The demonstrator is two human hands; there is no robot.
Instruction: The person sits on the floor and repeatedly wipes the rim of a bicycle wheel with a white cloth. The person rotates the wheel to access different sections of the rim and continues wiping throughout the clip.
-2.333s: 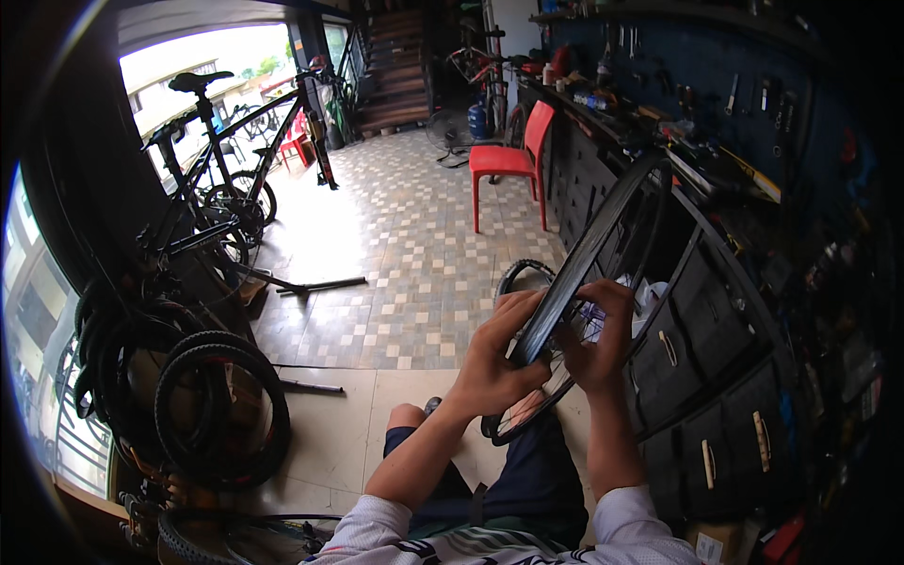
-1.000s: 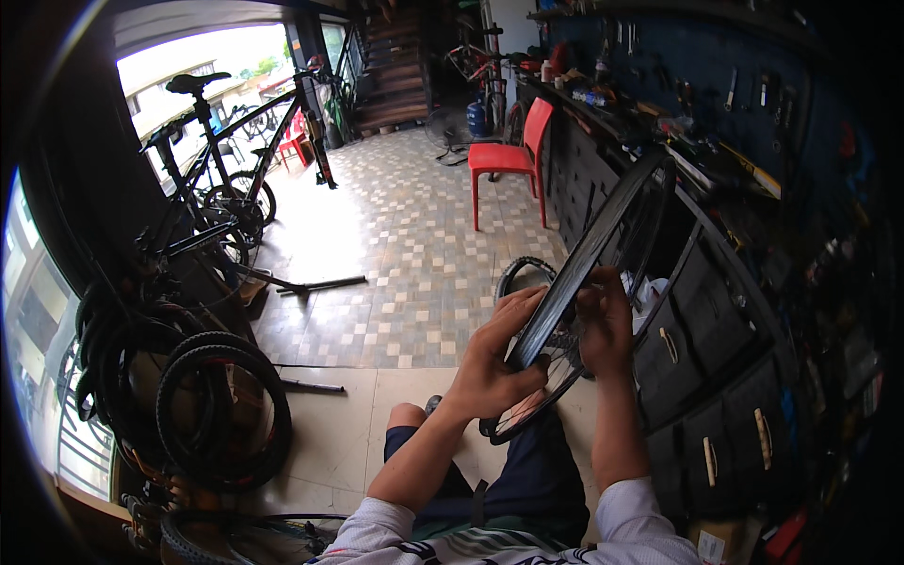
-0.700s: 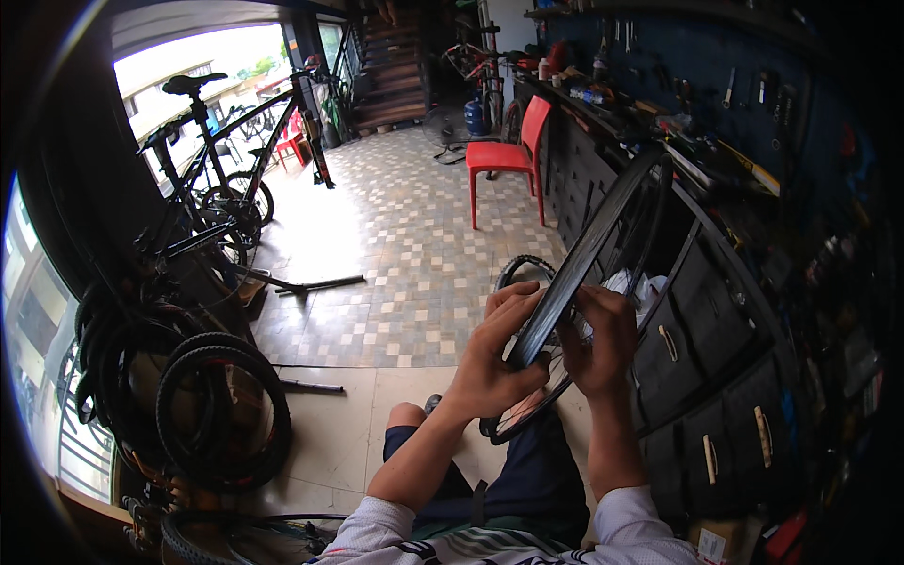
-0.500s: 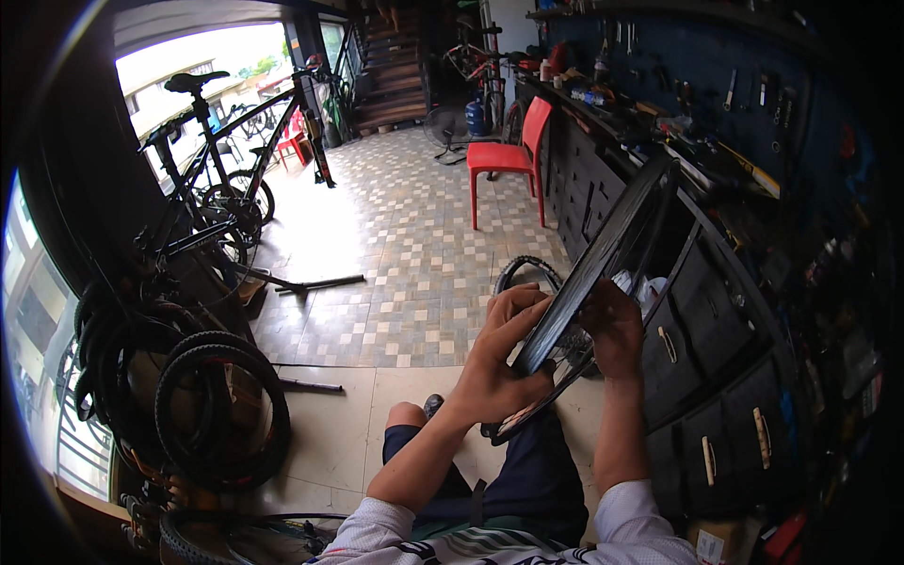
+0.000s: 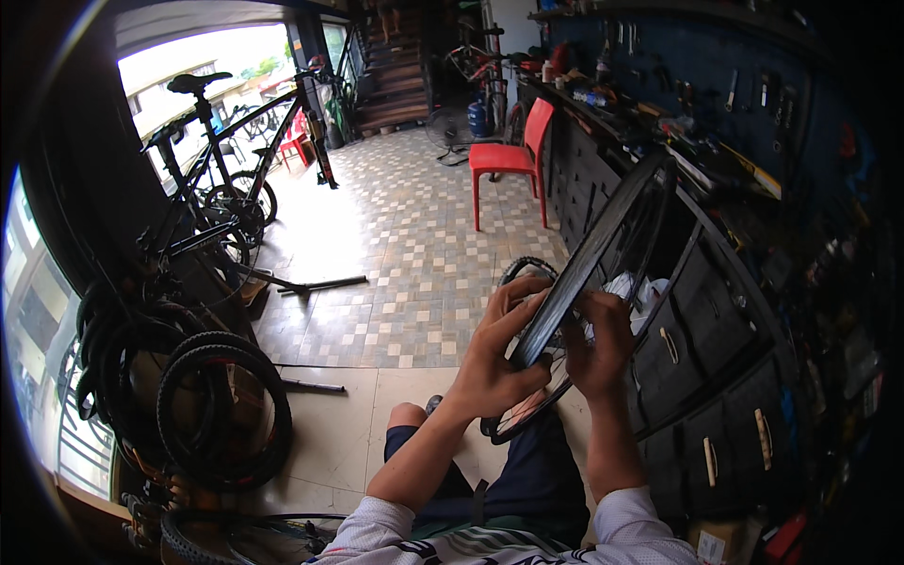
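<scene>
Little changed since the earlier pictures: wheel rim [image 5: 593, 254] tipped a touch more upright than a moment ago, right hand [image 5: 603, 339] back up beside the white rag [image 5: 629, 290] after dipping lower half a second before. At far left, a stack of loose knobby tyres [image 5: 221, 414] leaning against the dark wall, near the bottom edge. Beyond them, farther off on the left, a black bicycle [image 5: 231, 179] standing on the tiled floor [image 5: 405, 245] by the bright doorway. Nearer the middle, bare knee and dark shorts [image 5: 523, 480] at the lower edge, forearms rising from white sleeves. Left hand [image 5: 499, 353] curled around the near edge of the rim, thumb on the right face, fingers spread up the left side, gripping it. Rim held edge-on, slanting from the lap up and to the right toward the workbench, spokes just visible below the hands. Right hand closed against the far side of the rim, fingers folded over, touching the rag; whether pinching the rag or only pressing it, cannot tell. Far behind, a red plastic chair [image 5: 513, 155] beside the bench. At right, dark drawer cabinets [image 5: 697, 377] with pale handles, and a blue tool wall [image 5: 716, 85] above, well apart from the hands.
</scene>
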